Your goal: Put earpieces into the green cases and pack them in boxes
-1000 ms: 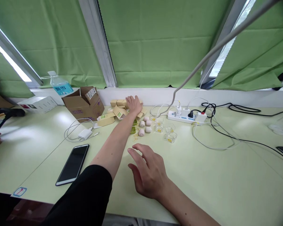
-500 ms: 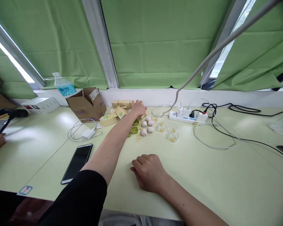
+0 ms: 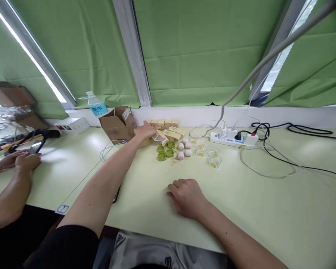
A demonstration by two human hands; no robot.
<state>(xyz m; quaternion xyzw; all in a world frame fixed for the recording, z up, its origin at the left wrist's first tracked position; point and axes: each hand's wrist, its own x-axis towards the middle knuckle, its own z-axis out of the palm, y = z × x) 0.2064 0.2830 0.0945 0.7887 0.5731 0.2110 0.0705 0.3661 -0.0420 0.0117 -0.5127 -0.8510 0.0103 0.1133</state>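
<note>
My left hand (image 3: pixel 146 131) reaches across the table to the yellow cartons (image 3: pixel 165 123) by the wall, its fingers spread beside the open cardboard box (image 3: pixel 119 127). Whether its palm touches a carton is hidden. My right hand (image 3: pixel 187 198) rests on the table (image 3: pixel 145 209) nearer to me, its fingers curled, with nothing visible in it. Between the hands lie green square trays (image 3: pixel 161 156), pale pink round pieces (image 3: pixel 180 155), small yellow loops (image 3: pixel 173 161) and clear plastic cases (image 3: pixel 214 161). Opened yellow cartons (image 3: pixel 160 137) lie behind the trays.
A white power strip (image 3: pixel 226 139) with plugs and cables is at the back right. A water bottle (image 3: pixel 97 106) and a white box (image 3: pixel 72 126) stand at the back left. Partly under my left arm is a phone (image 3: pixel 116 195). Another person's hands (image 3: pixel 28 161) hold a phone at far left.
The view has turned left. My left hand has moved left along the cartons, towards the cardboard box. My right hand stays curled on the table. More of the other person's arms shows.
</note>
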